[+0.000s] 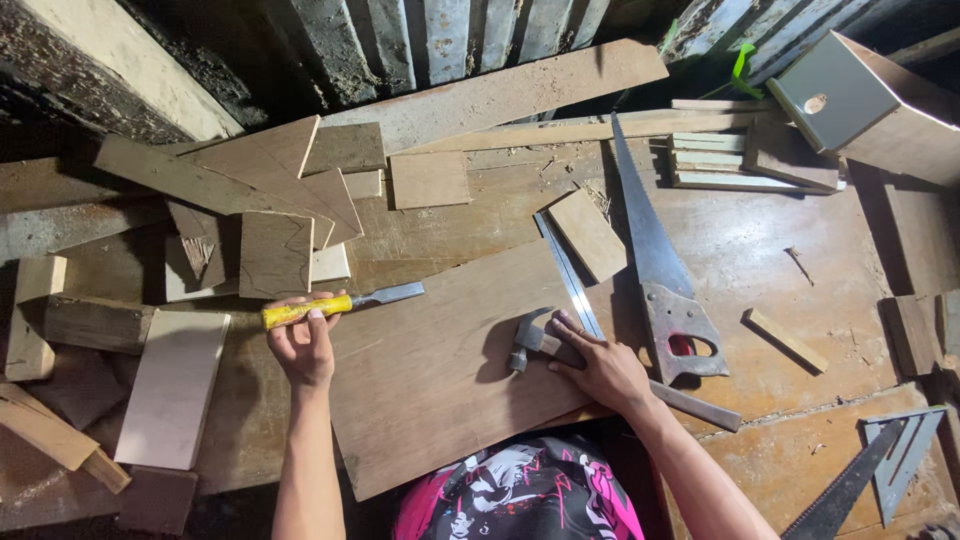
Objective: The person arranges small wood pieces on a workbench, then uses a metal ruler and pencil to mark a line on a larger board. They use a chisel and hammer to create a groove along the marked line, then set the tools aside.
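A large plywood board [440, 370] lies on the workbench in front of me. My left hand [302, 345] grips the yellow handle of a chisel [345, 302] at the board's left edge, its steel blade pointing right. My right hand [603, 368] holds the handle of a claw hammer [524, 340], whose head rests on the board. A long metal ruler [568, 275] runs diagonally under that hand.
A handsaw [655, 265] lies right of the ruler, a small wood block [588, 234] beside it. Offcuts pile up at the left [270, 200]. A wooden birdhouse [860, 100] and stacked slats [715, 160] sit far right. Another saw and a metal square [900, 455] lie near right.
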